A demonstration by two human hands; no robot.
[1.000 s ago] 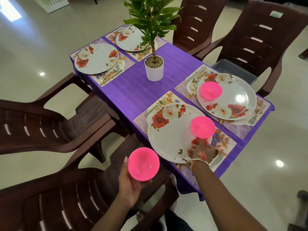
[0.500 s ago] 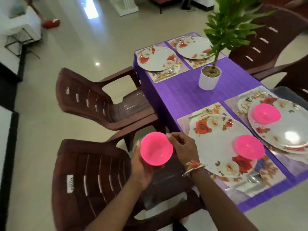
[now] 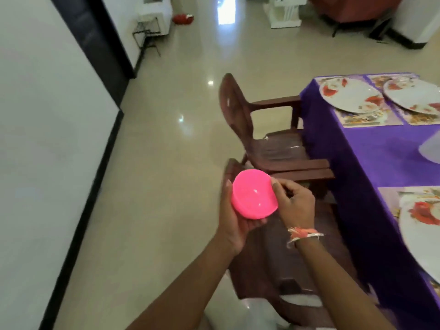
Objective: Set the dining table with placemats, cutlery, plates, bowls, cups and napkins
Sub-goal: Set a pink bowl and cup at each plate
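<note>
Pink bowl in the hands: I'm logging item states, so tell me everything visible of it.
The pink bowl is round, glossy, plastic-looking and empty, its opening tilted toward the camera. The left hand cradles it from beneath; the right hand pinches its right rim. It is in the air, left of the purple-clothed table.

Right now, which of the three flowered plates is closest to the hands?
The plate cut off at the right edge; the other two plates lie side by side at the far end.
</note>
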